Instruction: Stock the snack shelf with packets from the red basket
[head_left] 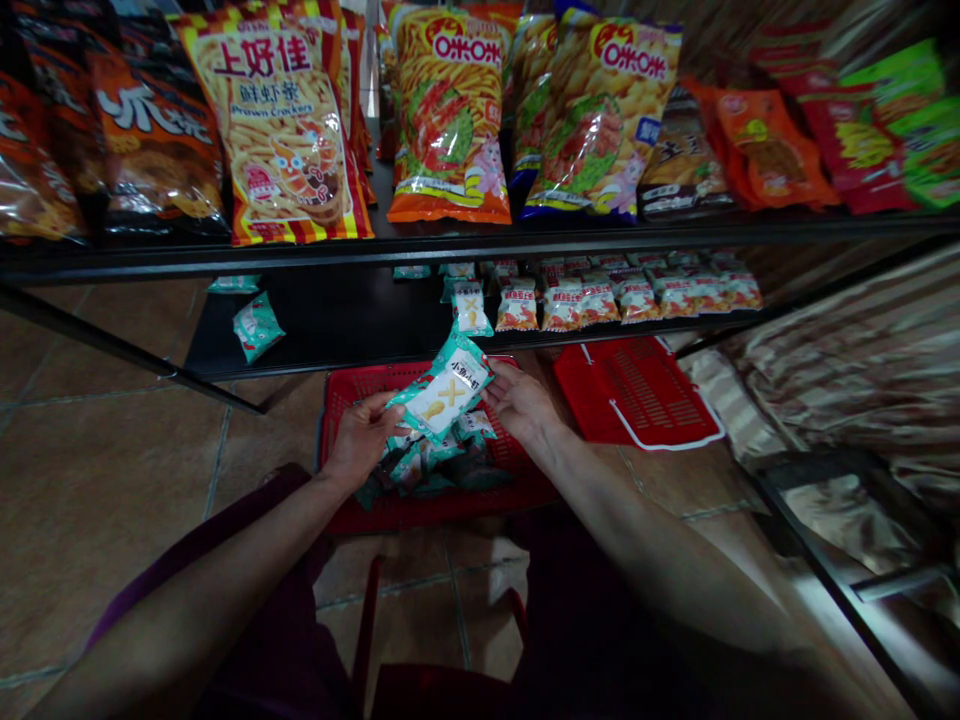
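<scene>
A teal and white snack packet point(446, 390) is held tilted between both hands, above a red basket point(349, 515). My left hand point(360, 435) pinches its lower left edge. On its right edge, the fingers of my right hand point(521, 400) are closed. Several more teal packets point(427, 460) lie in the basket under it. On the lower black shelf point(337, 320), a teal packet point(470, 305) stands just behind the held one, beside rows of white and orange packets point(562, 303). Another teal packet point(257, 327) lies at the shelf's left end.
Large snack bags point(450, 120) line the upper shelf point(300, 258) across the top. A second red basket point(637, 390) with a white handle sits on the tiled floor at right. Metal shelf legs slant down on both sides. Crumpled striped cloth point(862, 350) is at the far right.
</scene>
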